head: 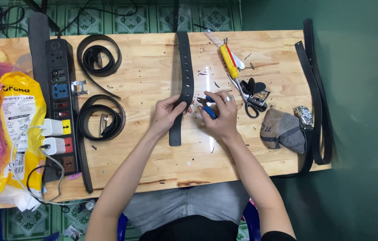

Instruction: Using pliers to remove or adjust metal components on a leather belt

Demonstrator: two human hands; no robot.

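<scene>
A black leather belt strap with a row of punched holes lies lengthwise down the middle of the wooden table. My left hand grips the strap near its lower end, thumb on top. My right hand, with a ring on one finger, holds blue-handled pliers right beside the strap's edge. The pliers' jaws touch or nearly touch the strap; the fingers hide the exact contact.
Two coiled black belts lie left of the strap, by a black power strip with white chargers. A yellow screwdriver, scissors, a grey cloth and a buckled belt sit right. Plastic bags are far left.
</scene>
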